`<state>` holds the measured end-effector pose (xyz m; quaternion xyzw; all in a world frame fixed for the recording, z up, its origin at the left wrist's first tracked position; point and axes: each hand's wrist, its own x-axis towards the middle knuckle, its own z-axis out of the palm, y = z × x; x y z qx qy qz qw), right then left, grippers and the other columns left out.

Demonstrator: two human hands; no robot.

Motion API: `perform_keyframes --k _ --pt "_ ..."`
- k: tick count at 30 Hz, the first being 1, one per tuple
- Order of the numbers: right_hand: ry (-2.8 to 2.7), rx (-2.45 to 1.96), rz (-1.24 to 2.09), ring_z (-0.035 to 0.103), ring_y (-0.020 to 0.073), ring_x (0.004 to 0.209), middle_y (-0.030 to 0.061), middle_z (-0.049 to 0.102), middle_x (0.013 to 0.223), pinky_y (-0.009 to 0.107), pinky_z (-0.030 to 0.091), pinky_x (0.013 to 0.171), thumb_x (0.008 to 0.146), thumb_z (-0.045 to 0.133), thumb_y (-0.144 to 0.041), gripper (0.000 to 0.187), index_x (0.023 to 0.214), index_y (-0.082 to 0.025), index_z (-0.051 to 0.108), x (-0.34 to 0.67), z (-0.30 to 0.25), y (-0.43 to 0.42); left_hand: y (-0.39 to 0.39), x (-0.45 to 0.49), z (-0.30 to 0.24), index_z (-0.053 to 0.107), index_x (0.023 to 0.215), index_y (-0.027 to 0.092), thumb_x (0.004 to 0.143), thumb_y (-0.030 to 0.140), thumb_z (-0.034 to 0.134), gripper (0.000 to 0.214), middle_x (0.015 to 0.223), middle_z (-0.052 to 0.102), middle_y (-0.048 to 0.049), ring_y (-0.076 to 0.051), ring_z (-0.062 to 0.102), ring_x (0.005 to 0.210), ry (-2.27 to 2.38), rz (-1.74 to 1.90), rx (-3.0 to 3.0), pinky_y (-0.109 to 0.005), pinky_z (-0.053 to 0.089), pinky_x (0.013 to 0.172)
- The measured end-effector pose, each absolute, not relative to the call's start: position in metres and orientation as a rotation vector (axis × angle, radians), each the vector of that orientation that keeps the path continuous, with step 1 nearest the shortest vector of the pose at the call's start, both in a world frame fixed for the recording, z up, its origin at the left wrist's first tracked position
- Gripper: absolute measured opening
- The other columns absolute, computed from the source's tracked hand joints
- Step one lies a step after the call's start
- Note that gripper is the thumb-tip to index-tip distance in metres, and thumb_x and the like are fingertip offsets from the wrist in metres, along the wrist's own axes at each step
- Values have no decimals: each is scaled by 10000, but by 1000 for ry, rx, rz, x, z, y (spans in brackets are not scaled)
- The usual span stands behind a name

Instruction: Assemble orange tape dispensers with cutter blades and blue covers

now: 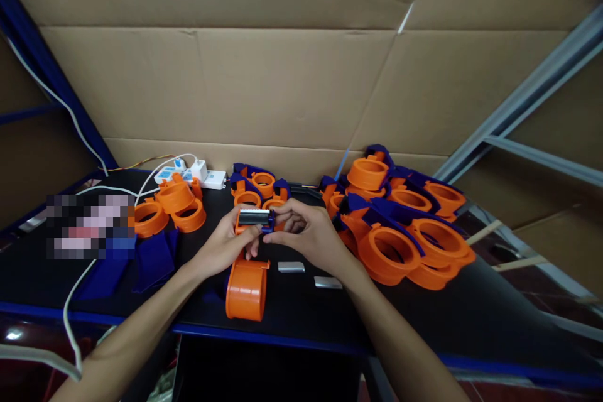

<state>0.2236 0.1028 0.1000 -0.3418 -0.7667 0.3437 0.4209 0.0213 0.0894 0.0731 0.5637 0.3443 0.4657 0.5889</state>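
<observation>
Both hands hold a tape dispenser [254,220] in front of me, its serrated metal edge and dark roller facing up. My left hand [225,240] grips its left end, thumb along the front. At the right end, the thumb and fingers of my right hand [301,230] close on the blue part. Just below is an orange drum [245,292] with blue behind it; my fingers hide whether it joins the held piece. Two small silver metal strips, a nearer one [328,282] and a farther one [291,267], lie on the black table [292,314].
Orange-and-blue tape dispensers [391,251] are piled at the right, with several more [262,184] at the back. Orange rings [188,213] and flat blue pieces [153,260] lie left. A power strip [214,179] with white cables stands against the cardboard wall [282,88].
</observation>
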Motion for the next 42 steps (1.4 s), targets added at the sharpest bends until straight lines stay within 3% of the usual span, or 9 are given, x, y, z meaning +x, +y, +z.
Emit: perform_keyframes --k 5,11,18,27,29,33,37,40,42 --pt "-1932 -860 848 542 93 561 -43 654 702 219 436 509 734 874 -427 388 955 -205 645 222 108 98 91 19 74 509 1065 196 933 342 648 241 690 676 17 -129 644 575 744 1096 1406 -228 493 530" --pt "-1994 -919 792 485 73 516 -49 636 715 218 408 487 733 867 -447 392 888 -206 601 221 120 91 89 17 76 524 1117 201 938 359 648 269 734 692 1 -152 681 610 716 1090 1443 -243 500 543" --pt "-2058 -1007 680 535 102 606 -1 681 846 241 444 542 800 813 -425 307 905 -208 622 218 130 85 81 16 87 560 1019 213 908 371 692 234 701 685 13 -171 695 581 686 1149 1392 -278 546 568" --pt "-2012 -996 795 566 108 603 -9 697 797 236 472 548 742 862 -424 345 918 -203 663 214 126 87 84 15 83 524 1155 223 937 264 663 262 724 695 18 -156 708 610 688 1092 1368 -301 607 650" --pt "-1966 -979 818 585 111 607 -3 728 822 233 481 545 743 866 -399 347 975 -207 693 215 122 88 84 13 82 544 1186 242 896 198 711 337 864 721 1 -168 739 705 630 1089 1319 -325 624 708" --pt "-1868 -969 830 568 96 526 11 772 933 243 491 506 832 793 -370 370 1175 -248 725 220 114 93 84 10 85 612 1273 260 865 167 728 434 1317 660 -82 -305 678 1170 401 1053 1098 -514 567 985" --pt "-1872 -961 805 555 113 478 -27 695 673 250 482 479 918 692 -387 350 1238 -253 736 225 112 98 85 10 88 642 1301 254 919 211 672 385 1449 602 -105 -336 572 1329 346 1101 933 -590 464 1096" --pt "-1889 -884 756 670 154 692 37 762 1007 297 571 612 931 678 -360 334 1252 -283 733 224 115 98 89 10 86 698 1216 202 839 277 785 394 1373 662 -136 -354 601 1293 360 1175 963 -584 482 1081" --pt "-1883 -857 708 700 184 882 59 691 1283 320 600 699 940 666 -342 259 1175 -307 768 222 118 96 93 10 84 734 1125 153 762 361 853 435 1232 732 -167 -381 645 1222 375 1220 988 -587 522 1031"
